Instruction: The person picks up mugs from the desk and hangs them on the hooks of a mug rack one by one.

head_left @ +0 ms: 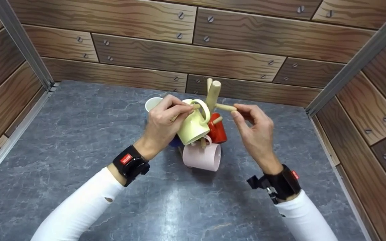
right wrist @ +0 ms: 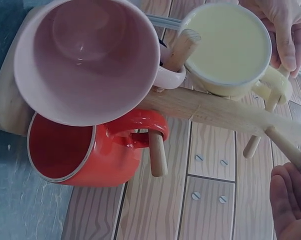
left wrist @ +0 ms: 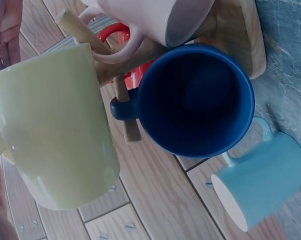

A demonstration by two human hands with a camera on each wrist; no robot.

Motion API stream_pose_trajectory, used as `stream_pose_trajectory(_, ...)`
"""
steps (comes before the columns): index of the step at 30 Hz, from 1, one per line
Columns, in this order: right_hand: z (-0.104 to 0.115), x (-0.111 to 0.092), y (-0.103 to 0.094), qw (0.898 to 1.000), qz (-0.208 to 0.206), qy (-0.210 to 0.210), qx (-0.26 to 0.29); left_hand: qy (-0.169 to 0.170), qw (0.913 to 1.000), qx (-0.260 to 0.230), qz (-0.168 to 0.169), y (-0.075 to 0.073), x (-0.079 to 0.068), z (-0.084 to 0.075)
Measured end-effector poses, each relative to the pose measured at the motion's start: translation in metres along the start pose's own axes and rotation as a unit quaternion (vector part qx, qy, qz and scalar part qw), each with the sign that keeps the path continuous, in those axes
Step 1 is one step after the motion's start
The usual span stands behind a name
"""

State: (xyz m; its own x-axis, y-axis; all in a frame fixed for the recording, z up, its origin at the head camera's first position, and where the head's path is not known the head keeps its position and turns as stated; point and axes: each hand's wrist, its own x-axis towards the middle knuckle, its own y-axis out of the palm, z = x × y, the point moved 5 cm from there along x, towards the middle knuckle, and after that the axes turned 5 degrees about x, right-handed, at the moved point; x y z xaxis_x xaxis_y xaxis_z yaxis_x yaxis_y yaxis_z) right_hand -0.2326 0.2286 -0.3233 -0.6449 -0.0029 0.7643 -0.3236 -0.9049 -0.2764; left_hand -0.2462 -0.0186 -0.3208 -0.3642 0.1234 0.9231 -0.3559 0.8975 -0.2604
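Observation:
A wooden mug tree stands on the table. My left hand pinches the tip of one peg between thumb and fingers. The handle of a pale yellow mug loops round that peg, and the mug hangs beside the post. My right hand pinches the end of a bare peg on the right side. Lower down, a pink mug, a red mug and a dark blue mug hang by their handles. The blue mug is mostly hidden in the head view.
A light blue mug with a white inside stands on the table behind the left hand. The grey marbled tabletop is bounded by wood-patterned walls at the back and sides, with metal posts in the corners.

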Motion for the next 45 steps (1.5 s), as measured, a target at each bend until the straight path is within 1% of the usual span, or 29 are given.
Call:
stream_pose_trajectory(6, 0.007, -0.003, -0.002, 1.0, -0.006, -0.012, -0.001, -0.014, 0.9999, 0.001, 0.003, 0.001, 0.001, 0.003)
stream_pose_trajectory(13, 0.01, -0.008, -0.006, 1.0, -0.012, -0.02, 0.004, -0.031, 0.9994, 0.001, 0.014, 0.006, 0.007, 0.006)
stream_pose_trajectory(19, 0.012, -0.011, -0.004, 1.0, -0.007, -0.03, -0.004, -0.048, 0.9987, 0.001, 0.016, 0.011, 0.012, 0.013)
stream_pose_trajectory(24, 0.014, -0.012, -0.002, 0.999, -0.007, -0.04, -0.004, -0.07, 0.9973, -0.006, 0.02, 0.016, 0.016, 0.02)
stream_pose_trajectory(29, 0.016, -0.013, 0.0, 0.999, -0.004, -0.05, 0.006, -0.096, 0.9949, -0.014, 0.028, 0.022, 0.021, 0.025)
stream_pose_trajectory(39, 0.022, -0.011, 0.011, 0.997, 0.004, -0.071, 0.004, -0.143, 0.9882, 0.005, 0.055, 0.031, 0.033, 0.031)
stream_pose_trajectory(45, 0.027, -0.011, 0.02, 0.997, 0.016, -0.073, 0.008, -0.156, 0.9856, 0.018, 0.062, 0.037, 0.036, 0.036)
